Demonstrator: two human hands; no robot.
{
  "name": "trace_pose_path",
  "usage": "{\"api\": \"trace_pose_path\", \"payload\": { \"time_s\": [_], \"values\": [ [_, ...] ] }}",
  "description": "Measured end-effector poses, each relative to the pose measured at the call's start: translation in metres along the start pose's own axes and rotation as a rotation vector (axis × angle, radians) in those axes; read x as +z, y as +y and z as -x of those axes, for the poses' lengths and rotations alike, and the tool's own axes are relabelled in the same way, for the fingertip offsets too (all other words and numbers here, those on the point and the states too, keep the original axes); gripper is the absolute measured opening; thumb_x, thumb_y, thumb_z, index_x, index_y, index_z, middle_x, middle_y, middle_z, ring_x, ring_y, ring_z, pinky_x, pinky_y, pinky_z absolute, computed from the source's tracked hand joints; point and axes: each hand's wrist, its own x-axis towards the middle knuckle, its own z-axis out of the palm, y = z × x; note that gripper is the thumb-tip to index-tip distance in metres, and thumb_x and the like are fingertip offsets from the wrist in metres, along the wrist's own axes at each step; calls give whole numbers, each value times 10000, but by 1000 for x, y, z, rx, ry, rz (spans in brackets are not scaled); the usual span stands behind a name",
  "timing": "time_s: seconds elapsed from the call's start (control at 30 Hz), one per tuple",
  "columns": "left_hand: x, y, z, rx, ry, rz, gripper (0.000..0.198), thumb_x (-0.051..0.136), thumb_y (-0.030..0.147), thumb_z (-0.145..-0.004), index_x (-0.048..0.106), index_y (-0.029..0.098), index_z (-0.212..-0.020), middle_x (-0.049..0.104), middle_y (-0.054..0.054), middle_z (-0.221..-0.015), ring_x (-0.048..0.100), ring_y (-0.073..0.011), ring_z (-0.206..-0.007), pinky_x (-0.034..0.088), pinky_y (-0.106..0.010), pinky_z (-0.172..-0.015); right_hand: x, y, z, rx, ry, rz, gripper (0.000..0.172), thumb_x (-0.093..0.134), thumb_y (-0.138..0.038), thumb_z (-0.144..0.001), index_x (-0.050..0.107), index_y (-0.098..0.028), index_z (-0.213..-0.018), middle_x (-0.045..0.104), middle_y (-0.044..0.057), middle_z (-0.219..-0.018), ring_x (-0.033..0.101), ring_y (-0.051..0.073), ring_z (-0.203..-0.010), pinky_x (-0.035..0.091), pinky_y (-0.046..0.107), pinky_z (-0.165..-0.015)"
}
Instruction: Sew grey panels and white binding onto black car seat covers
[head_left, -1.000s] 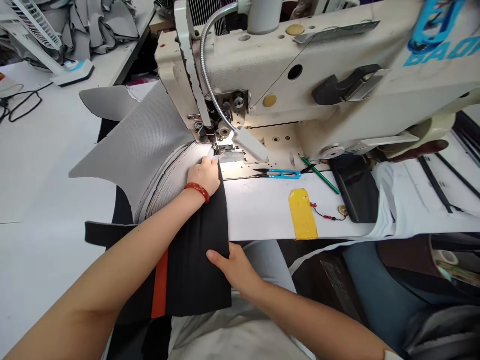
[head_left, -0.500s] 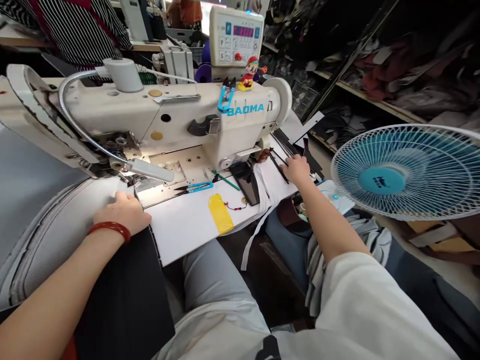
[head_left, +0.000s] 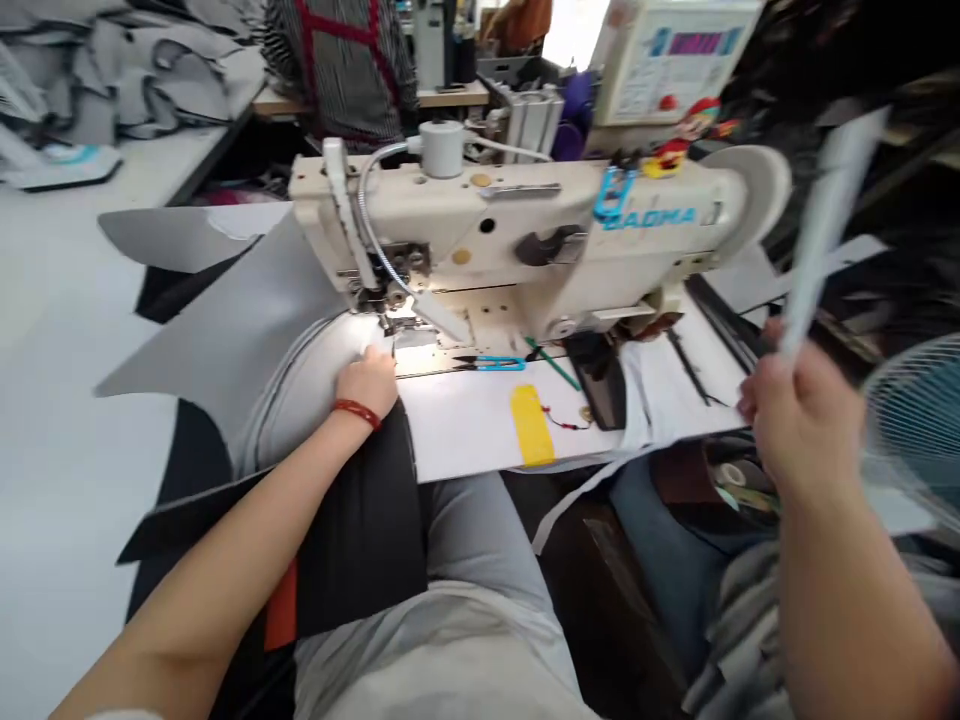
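Note:
My left hand (head_left: 367,385), with a red bracelet at the wrist, is closed at the edge of a grey fabric piece (head_left: 307,370) beside the needle area of a sewing machine (head_left: 510,235). The grey piece lies layered with black material (head_left: 360,540), which hangs over my lap. To the right, my right hand (head_left: 806,420) is raised and closed around a whitish strip (head_left: 832,210). The strip points upward and is blurred by motion. Blue thread snips (head_left: 491,363) lie on the machine bed, near a green stick-like tool (head_left: 553,362).
A yellow piece (head_left: 532,425) and a dark flat piece (head_left: 600,380) lie on the white tabletop (head_left: 457,435). White tape (head_left: 577,500) hangs over its front edge. A fan (head_left: 919,420) stands at the right. Behind the machine is a person in striped clothing (head_left: 349,80).
My right hand has lifted from the dark strips at the table's right and now holds up a whitish strip. The view has swung left. My left hand stays by the needle.

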Motion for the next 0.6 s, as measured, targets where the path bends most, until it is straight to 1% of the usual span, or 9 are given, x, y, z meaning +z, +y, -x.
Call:
{"api": "trace_pose_path", "payload": {
  "time_s": [0.07, 0.1, 0.17, 0.23, 0.27, 0.37, 0.43, 0.5, 0.6],
  "values": [
    [-1, -10, -5, 6, -12, 33, 395, 347, 187, -903, 698, 168, -1082, 633, -160, -1166, 677, -277, -920, 535, -392, -796, 32, -35, 49, 32, -502, -239, 471, 417, -634, -928, 690, -275, -793, 566, 54, -568, 583, 235, -582, 482, 409, -607],
    [-1, -14, -7, 4, -10, 50, 378, 371, 188, -895, 708, 184, -1066, 648, -144, -1150, 671, -266, -937, 533, -376, -815, 52, -55, 70, 21, -775, -353, 422, 478, -597, -916, 712, -263, -1020, 610, 36, -616, 596, 213, -566, 501, 380, -595],
    [-1, -19, -9, 8, -2, 81, 363, 395, 179, -883, 722, 200, -1040, 667, -119, -1121, 660, -251, -979, 526, -354, -858, 95, -96, 96, 110, -1026, -514, 611, 439, -482, -954, 345, -286, -1525, 675, 4, -739, 637, 190, -554, 528, 348, -577],
    [1, -22, -9, 16, 13, 111, 376, 391, 170, -881, 729, 204, -1043, 676, -108, -1108, 650, -247, -1020, 516, -349, -900, 135, -131, 99, 59, -1010, -403, 672, 371, -336, -982, 99, -301, -1595, 679, -11, -716, 648, 188, -543, 532, 339, -611],
    [2, -23, -9, 19, 19, 126, 387, 388, 169, -883, 730, 204, -1060, 678, -106, -1111, 646, -247, -1038, 511, -350, -918, 152, -146, 95, -28, -960, -263, 658, 363, -287, -983, 123, -287, -1596, 687, 8, -712, 665, 205, -582, 535, 354, -660],
    [7, -23, -9, 6, 40, 159, 410, 389, 172, -883, 730, 214, -1106, 681, -97, -1135, 642, -243, -1051, 501, -352, -943, 190, -173, 71, -369, -748, 139, 523, 391, -254, -988, 408, -181, -1506, 731, 139, -857, 699, 295, -829, 520, 418, -798],
    [9, -23, -10, 2, 54, 171, 409, 396, 179, -882, 733, 222, -1109, 686, -90, -1133, 645, -236, -1029, 502, -347, -934, 206, -178, 57, -593, -589, 225, 469, 420, -266, -987, 506, -112, -1422, 694, 225, -1138, 633, 360, -1095, 489, 478, -916],
    [8, -26, -11, 11, 65, 174, 415, 403, 179, -873, 733, 226, -1120, 696, -86, -1107, 645, -230, -1011, 501, -337, -923, 216, -176, 51, -801, -480, 199, 447, 441, -260, -985, 534, -81, -1383, 537, 233, -1416, 458, 383, -1340, 384, 544, -1075],
    [2, -35, -16, 50, 39, 214, 418, 411, 168, -849, 749, 208, -1091, 714, -74, -1022, 642, -213, -965, 494, -305, -897, 224, -167, 53, -1030, -523, 120, 459, 440, -299, -997, 536, -68, -1382, 420, 191, -1532, 325, 336, -1453, 232, 561, -1196]
  ]
}}
